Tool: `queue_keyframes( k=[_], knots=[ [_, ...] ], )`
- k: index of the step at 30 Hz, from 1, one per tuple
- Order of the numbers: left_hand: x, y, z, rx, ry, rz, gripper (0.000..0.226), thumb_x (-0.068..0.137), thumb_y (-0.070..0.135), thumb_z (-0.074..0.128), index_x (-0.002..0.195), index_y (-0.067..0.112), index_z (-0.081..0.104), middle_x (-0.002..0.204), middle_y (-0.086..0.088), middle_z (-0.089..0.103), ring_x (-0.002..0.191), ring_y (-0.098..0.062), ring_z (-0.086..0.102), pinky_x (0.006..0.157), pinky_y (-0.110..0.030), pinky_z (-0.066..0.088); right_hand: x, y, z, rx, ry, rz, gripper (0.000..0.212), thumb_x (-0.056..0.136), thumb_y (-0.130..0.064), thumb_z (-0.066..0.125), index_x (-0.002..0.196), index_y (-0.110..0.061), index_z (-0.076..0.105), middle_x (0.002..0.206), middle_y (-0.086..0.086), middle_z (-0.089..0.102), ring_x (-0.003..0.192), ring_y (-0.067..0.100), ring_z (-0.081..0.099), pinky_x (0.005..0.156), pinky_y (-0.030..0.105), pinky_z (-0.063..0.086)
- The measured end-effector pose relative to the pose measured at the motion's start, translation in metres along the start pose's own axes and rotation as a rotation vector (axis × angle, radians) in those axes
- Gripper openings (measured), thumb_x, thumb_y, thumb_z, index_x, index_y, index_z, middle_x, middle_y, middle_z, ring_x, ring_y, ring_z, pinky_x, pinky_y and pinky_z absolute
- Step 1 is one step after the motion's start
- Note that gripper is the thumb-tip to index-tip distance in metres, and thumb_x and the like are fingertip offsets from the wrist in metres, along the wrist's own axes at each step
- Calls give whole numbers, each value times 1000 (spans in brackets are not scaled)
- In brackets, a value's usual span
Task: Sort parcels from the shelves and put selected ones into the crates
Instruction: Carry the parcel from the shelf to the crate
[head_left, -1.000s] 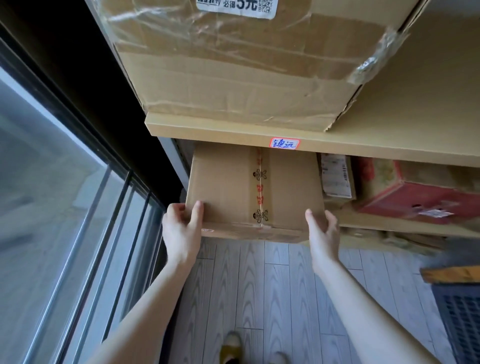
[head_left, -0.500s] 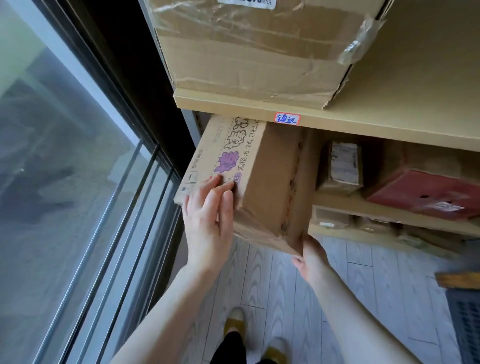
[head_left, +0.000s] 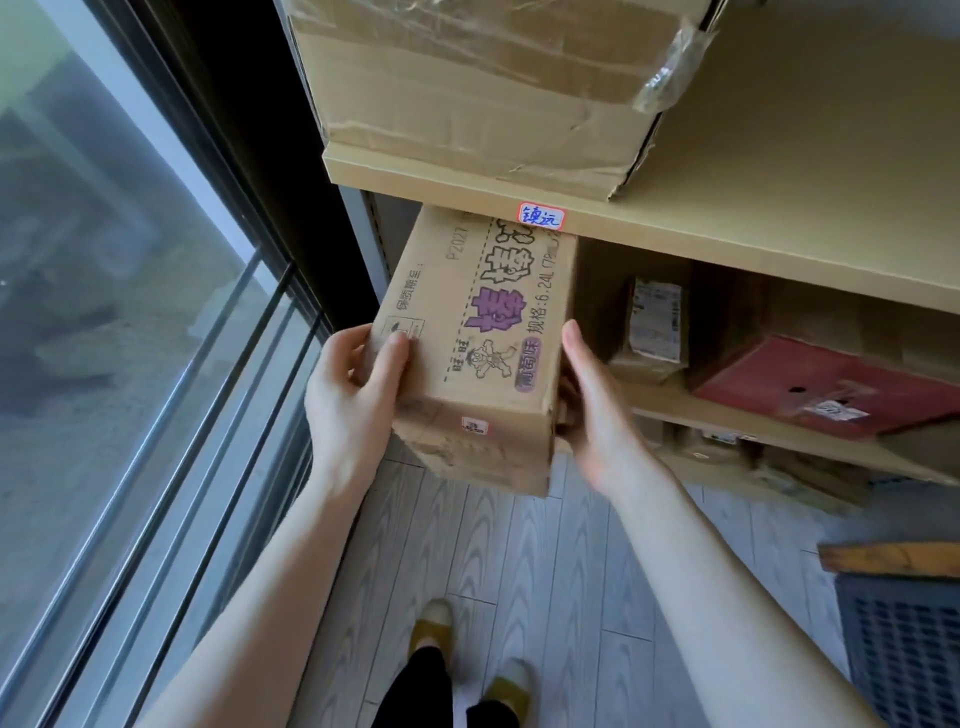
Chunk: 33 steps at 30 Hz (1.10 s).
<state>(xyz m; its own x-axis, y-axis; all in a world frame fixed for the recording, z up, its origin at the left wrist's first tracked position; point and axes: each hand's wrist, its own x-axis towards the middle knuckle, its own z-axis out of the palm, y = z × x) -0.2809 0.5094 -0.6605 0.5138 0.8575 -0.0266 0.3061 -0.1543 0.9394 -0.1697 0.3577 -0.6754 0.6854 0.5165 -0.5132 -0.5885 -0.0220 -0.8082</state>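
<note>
A brown cardboard parcel (head_left: 483, 332) with purple printed characters and a cartoon figure sticks out from under the upper shelf board (head_left: 675, 228). My left hand (head_left: 348, 400) grips its near left corner, thumb on the printed top face. My right hand (head_left: 592, 405) holds its right side, thumb up along the edge and fingers hidden beneath. The parcel's far end is hidden under the shelf board. A dark grey crate (head_left: 909, 644) shows at the lower right edge.
A large taped carton (head_left: 493, 88) sits on the upper shelf. The lower shelf (head_left: 779, 431) holds a small labelled parcel (head_left: 649, 332) and a red box (head_left: 831, 384). More parcels lie beneath. A glass window wall (head_left: 130, 338) runs along the left. A wooden board (head_left: 893, 556) tops the crate.
The parcel has been turned so its printed face is up, and pulled further out. My left hand moved to its left corner; my right hand rose from beneath to its right side.
</note>
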Motion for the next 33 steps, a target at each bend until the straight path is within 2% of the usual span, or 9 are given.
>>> queue_keyframes(
  k=[3, 7, 10, 13, 16, 20, 25, 28, 33],
  knots=[
    [-20, 8, 0, -62, 76, 101, 19, 84, 41, 56, 90, 23, 60, 92, -1, 63, 81, -2, 60, 70, -15, 46, -8, 10, -15, 115, -149, 15, 45, 82, -56, 48, 111, -27, 65, 117, 3, 66, 106, 17, 60, 92, 36, 47],
    [-56, 6, 5, -6, 0, 199, 28, 85, 43, 49, 89, 21, 65, 92, -3, 57, 85, 5, 53, 74, -5, 39, -12, 22, -34, 111, 2, 83, 40, 86, -44, 38, 90, -21, 71, 94, 5, 73, 86, 19, 68, 63, 30, 56],
    [-66, 10, 13, -102, -81, 159, 18, 87, 35, 50, 95, 30, 66, 93, 11, 55, 94, -1, 54, 83, -19, 46, -12, 20, -46, 65, 120, 90, 43, 90, -46, 38, 80, -26, 75, 87, 1, 75, 76, 13, 71, 57, 25, 54],
    [-64, 14, 20, -87, -165, 178, 19, 89, 26, 53, 101, 20, 67, 98, 13, 56, 99, 2, 53, 89, -25, 45, -12, 15, -58, 3, 275, 91, 37, 85, -50, 49, 104, -24, 68, 97, 2, 74, 86, 17, 71, 67, 32, 56],
    [-57, 4, 30, 32, -311, 133, 36, 94, 33, 47, 128, 22, 53, 126, 12, 50, 119, 6, 41, 102, -17, 30, -15, 13, -75, -96, 364, 66, 53, 81, -54, 57, 129, -31, 50, 128, 1, 58, 113, 18, 57, 96, 43, 47],
    [-42, -28, 41, 176, -393, -39, 52, 95, 45, 36, 142, 24, 35, 150, 1, 32, 139, -14, 26, 110, -26, 19, -17, 0, -90, -268, 331, -143, 34, 92, -35, 49, 126, -43, 49, 143, -7, 43, 126, 12, 42, 104, 43, 38],
    [-5, -81, 42, 194, -364, -383, 47, 93, 45, 41, 124, 11, 45, 124, -11, 55, 115, -27, 53, 98, -44, 44, -6, -7, -106, -407, 347, -195, 41, 96, -9, 41, 130, -30, 49, 141, -2, 46, 132, 18, 39, 110, 47, 31],
    [14, -105, 42, 89, -336, -629, 39, 87, 48, 53, 91, 9, 56, 90, -7, 63, 97, -25, 60, 81, -35, 50, 3, -14, -112, -443, 453, -139, 41, 94, -1, 38, 130, -17, 50, 132, 6, 53, 116, 18, 51, 93, 33, 44],
    [26, -119, 60, -113, -249, -737, 35, 83, 51, 58, 82, 16, 57, 84, -3, 62, 83, -19, 59, 73, -32, 50, 15, -6, -104, -403, 588, 22, 57, 89, -51, 46, 135, -17, 43, 133, 8, 51, 121, 27, 49, 101, 39, 37]
  ],
)
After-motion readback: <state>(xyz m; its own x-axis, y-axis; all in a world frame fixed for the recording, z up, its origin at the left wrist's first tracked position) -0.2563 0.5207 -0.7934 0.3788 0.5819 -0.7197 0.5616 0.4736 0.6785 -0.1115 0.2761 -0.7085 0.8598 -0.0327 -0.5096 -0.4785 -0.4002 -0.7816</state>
